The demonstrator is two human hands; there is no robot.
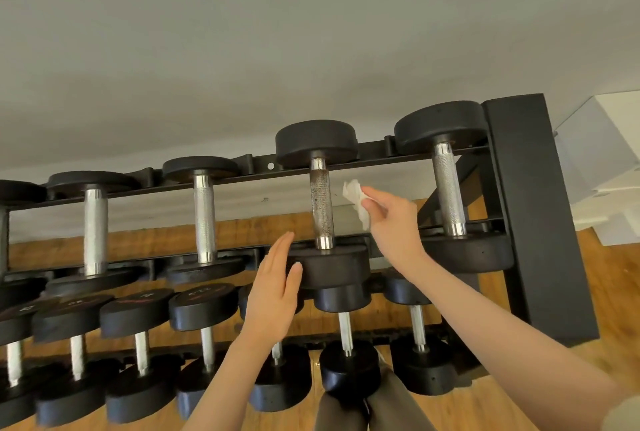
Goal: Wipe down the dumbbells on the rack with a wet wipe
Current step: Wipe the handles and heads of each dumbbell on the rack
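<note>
Grey wall [277, 32] backs the black rack [533, 205]; right hand [391, 222] pinches the wet wipe [355, 200] just beside the tarnished dumbbell [321, 209] on the top tier; left hand [275, 287], fingers straight, touches its near head.

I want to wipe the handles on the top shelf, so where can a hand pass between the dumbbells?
Open gaps lie between the top handles: the right hand with the wipe sits between the rusty handle and the far-right handle. A wider gap lies left of the rusty handle. The lower row is crowded, heads nearly touching.
</note>
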